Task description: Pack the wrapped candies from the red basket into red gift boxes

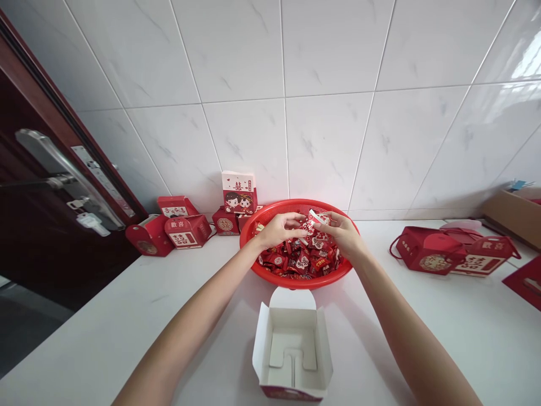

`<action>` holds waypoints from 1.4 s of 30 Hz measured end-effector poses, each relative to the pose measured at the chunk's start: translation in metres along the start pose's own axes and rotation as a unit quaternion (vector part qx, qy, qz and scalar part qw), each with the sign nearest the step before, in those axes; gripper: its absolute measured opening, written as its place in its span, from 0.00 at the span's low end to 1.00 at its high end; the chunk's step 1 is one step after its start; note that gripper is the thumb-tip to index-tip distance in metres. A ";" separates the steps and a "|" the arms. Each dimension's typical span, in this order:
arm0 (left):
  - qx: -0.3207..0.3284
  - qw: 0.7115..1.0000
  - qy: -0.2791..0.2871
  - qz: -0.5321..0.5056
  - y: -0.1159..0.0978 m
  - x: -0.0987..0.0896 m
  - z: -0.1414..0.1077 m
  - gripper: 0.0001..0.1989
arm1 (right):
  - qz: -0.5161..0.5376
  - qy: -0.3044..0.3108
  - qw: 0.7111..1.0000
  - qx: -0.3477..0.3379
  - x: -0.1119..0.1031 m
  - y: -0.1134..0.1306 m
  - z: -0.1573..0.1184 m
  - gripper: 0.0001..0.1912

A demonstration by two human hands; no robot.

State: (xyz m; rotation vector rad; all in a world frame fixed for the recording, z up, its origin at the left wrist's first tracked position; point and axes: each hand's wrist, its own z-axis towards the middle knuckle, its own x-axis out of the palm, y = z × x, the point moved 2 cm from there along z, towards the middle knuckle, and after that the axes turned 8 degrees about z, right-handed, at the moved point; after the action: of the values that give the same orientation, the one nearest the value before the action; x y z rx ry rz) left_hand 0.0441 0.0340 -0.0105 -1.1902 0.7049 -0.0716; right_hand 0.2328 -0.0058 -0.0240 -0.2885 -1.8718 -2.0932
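Note:
A red plastic basket (296, 283) full of red wrapped candies (302, 262) stands against the tiled wall. Over it, my right hand (343, 232) pinches a small red-and-white candy packet (315, 216) between thumb and fingers. My left hand (282, 230) is close by on the left, its thumb and fingers curled around a red wrapped candy (307, 226) with white print. The hands nearly meet above the heap. In front of the basket sits an open gift box (323, 344), white inside, its flaps raised; only its folded bottom shows inside.
Folded red gift boxes (186, 231) stand at the left, and more red boxes (431, 251) at the right. An upright card box with two cartoon figures (239, 194) is behind the basket. A cardboard carton (513, 217) lies far right; a dark door (38, 225) borders the left.

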 end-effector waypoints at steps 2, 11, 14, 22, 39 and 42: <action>0.006 1.000 0.008 0.016 -0.002 0.000 0.000 0.21 | 0.002 0.010 1.000 -0.017 0.001 0.001 -0.001 0.22; 0.043 0.999 -0.006 0.031 -0.007 -0.001 0.001 0.20 | 0.000 0.057 0.998 0.027 0.003 0.001 -0.001 0.24; 0.034 0.999 -0.004 0.024 -0.006 -0.002 0.001 0.21 | 0.009 0.052 0.999 0.013 0.002 0.001 -0.001 0.25; 0.019 0.999 0.015 0.021 -0.004 0.000 0.002 0.21 | 0.009 0.024 1.000 -0.004 0.003 0.002 -0.003 0.25; 0.032 0.986 0.074 0.147 0.006 0.004 0.002 0.20 | 0.030 -0.069 0.996 -0.038 0.000 0.002 0.000 0.19; -0.018 0.956 0.155 0.250 0.011 0.011 -0.001 0.17 | 0.029 -0.112 0.993 -0.021 -0.001 0.002 0.000 0.17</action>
State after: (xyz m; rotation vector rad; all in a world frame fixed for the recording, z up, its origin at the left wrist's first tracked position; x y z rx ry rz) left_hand 0.0492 0.0330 -0.0255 -1.0132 1.2724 0.1831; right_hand 0.2346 -0.0054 -0.0227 -0.6024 -1.9161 -2.1384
